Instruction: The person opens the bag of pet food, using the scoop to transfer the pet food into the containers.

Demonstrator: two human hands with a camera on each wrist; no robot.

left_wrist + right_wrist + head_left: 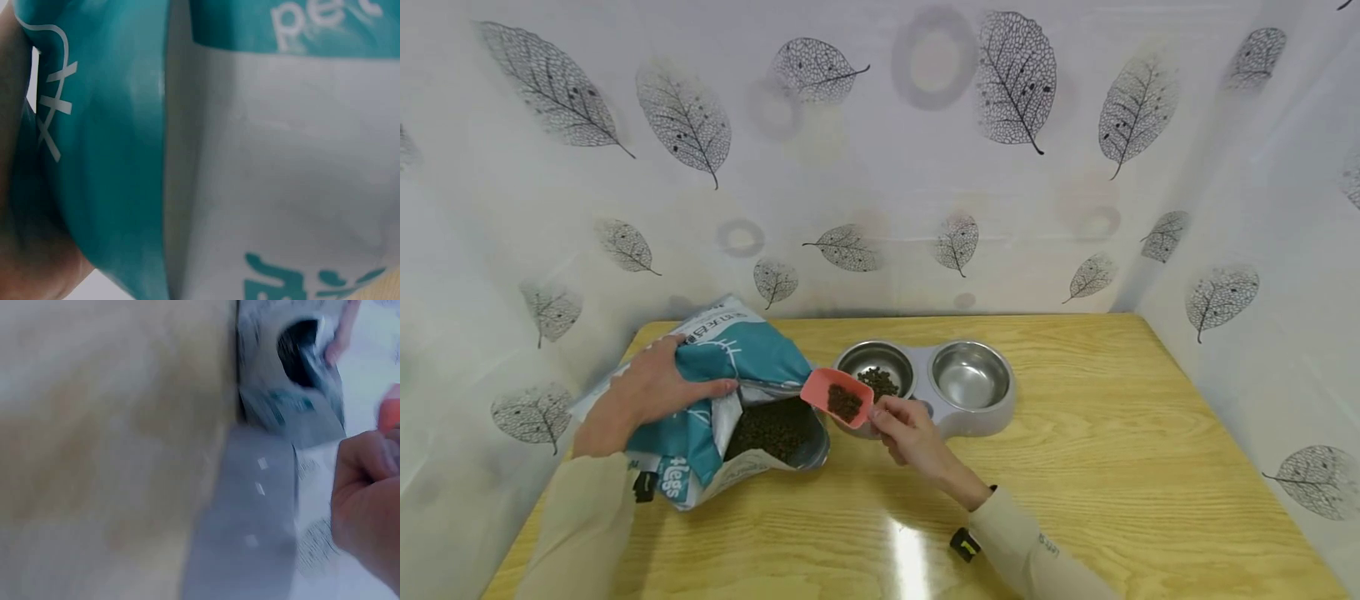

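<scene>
My left hand (651,383) grips the upper side of a teal and white pet food bag (760,346), its thumb near the open mouth. The bag lies on its side with dark brown kibble (769,432) inside. Between thumb and fingers, my right hand (910,437) holds a pink scoop (817,383) by its handle, which the hand covers. Some kibble sits in the scoop, which is beside the bag's mouth and over the near edge of the left bowl (865,354). More kibble lies in that bowl. In the left wrist view the bag (112,156) fills most of the picture.
A grey double feeder (977,423) stands on the wooden table (1097,467), with a second steel bowl (972,377) on its right. Behind the table hangs a leaf-patterned curtain (880,183), which also runs along both sides. The right wrist view is blurred.
</scene>
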